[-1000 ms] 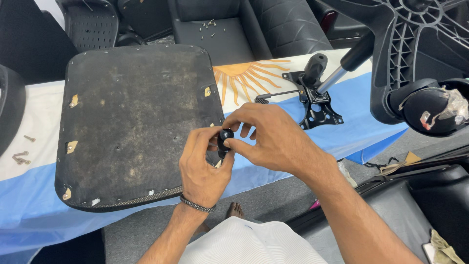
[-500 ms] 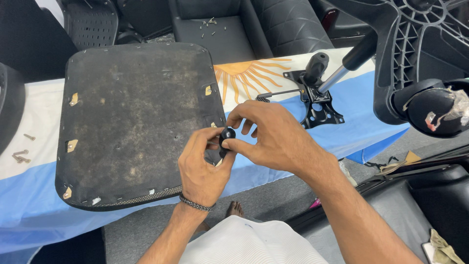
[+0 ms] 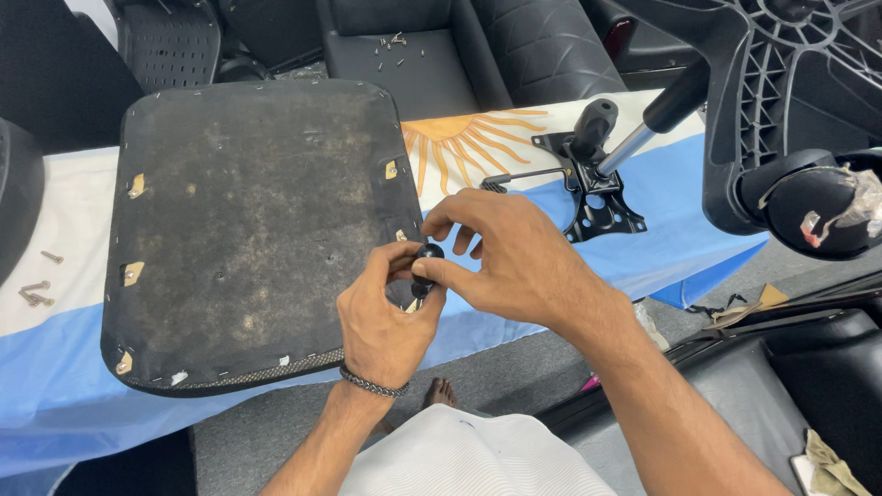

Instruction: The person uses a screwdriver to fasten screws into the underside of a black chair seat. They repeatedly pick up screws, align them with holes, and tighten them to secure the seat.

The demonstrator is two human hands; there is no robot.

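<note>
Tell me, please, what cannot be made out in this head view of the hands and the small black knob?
- Black knob: its lower part is hidden by the left hand and the right hand.
- Chair base: cut off by the top and right edges.
- Loose screws on the far seat: too small to tell apart.

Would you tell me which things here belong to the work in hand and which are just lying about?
In hand:
small black knob, pinched by left hand and right hand
upturned seat base

Lying about:
tilt mechanism
chair wheel base
loose screws
</note>
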